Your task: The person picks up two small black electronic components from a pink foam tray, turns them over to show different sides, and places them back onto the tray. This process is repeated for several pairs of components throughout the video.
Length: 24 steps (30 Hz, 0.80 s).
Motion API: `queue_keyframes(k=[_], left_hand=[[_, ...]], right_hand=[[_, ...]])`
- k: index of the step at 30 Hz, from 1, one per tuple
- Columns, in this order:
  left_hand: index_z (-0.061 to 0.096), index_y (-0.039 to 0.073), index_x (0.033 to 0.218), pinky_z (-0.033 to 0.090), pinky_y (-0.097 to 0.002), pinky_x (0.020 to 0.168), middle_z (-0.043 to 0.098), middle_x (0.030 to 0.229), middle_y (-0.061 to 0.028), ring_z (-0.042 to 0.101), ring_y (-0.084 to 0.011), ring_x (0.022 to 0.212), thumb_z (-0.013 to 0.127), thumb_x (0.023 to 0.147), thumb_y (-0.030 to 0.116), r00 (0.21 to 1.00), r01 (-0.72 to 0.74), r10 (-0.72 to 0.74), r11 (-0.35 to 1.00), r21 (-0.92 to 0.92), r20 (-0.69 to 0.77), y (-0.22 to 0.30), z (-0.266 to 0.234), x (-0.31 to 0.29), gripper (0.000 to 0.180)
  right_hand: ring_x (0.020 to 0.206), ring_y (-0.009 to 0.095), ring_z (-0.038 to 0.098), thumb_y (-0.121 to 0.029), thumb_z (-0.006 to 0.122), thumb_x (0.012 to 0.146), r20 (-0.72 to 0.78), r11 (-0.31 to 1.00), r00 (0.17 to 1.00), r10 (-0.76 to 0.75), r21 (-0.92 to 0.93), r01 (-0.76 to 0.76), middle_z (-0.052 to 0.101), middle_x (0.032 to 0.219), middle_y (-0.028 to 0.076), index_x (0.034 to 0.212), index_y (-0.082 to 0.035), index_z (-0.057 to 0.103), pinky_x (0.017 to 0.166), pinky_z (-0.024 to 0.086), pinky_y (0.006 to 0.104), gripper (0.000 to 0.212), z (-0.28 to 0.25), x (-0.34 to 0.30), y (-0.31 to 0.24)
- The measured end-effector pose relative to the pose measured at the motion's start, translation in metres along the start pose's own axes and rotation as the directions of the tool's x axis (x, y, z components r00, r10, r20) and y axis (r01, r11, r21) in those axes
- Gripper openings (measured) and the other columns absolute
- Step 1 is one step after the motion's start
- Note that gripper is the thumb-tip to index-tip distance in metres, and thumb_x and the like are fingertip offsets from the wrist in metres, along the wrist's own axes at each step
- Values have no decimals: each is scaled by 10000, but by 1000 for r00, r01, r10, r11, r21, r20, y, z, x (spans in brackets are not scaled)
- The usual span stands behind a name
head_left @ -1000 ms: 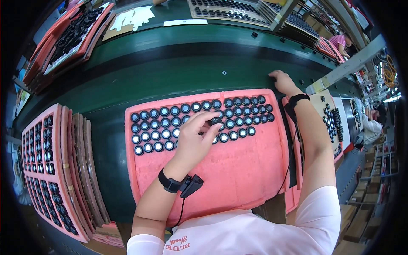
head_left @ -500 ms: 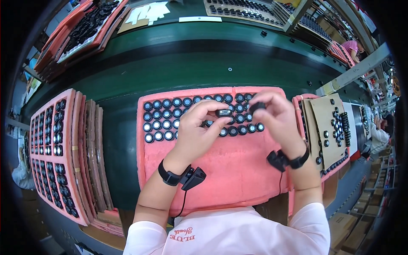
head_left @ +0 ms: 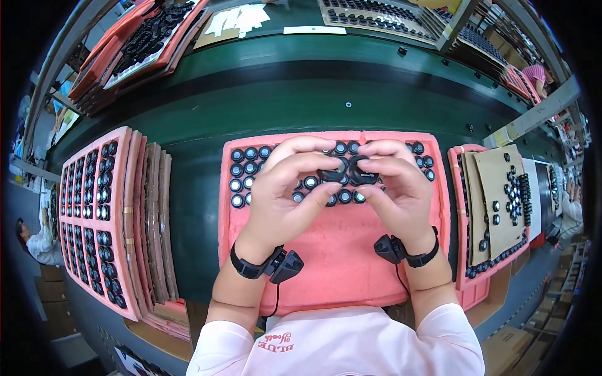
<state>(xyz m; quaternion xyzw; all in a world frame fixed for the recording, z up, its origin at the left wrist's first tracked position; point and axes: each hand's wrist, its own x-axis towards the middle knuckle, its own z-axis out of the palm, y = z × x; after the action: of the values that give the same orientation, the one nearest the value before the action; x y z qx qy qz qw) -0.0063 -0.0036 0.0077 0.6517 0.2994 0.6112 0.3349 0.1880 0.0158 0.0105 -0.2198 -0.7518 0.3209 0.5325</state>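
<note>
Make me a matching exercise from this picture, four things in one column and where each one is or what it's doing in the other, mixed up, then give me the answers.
Things
1. Left hand
2. Small ring
3. White paper pieces
4. Brown sheet with loose black parts

Places or states
A. Right of the middle pink tray
B. Gripping a black round part between thumb and fingers
C. Lying alone on the green surface, just beyond the tray
D. At the far side, left of the picture's centre

Pairs: 1-B, 2-C, 3-D, 4-A
</note>
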Motion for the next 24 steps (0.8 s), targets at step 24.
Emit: queue_keyframes(k=[24], left_hand=[[578,6,1130,532,-318,852,580,1197,-140,593,-221,1076,690,717,-86,997,-48,52,997,-60,65,-10,6,-2,438]], right_hand=[[1067,244,565,65,758,680,-38,996,999,-31,-90,28,583,1126,148,1062,-24,595,870,477,335,425,-10,-12,6]])
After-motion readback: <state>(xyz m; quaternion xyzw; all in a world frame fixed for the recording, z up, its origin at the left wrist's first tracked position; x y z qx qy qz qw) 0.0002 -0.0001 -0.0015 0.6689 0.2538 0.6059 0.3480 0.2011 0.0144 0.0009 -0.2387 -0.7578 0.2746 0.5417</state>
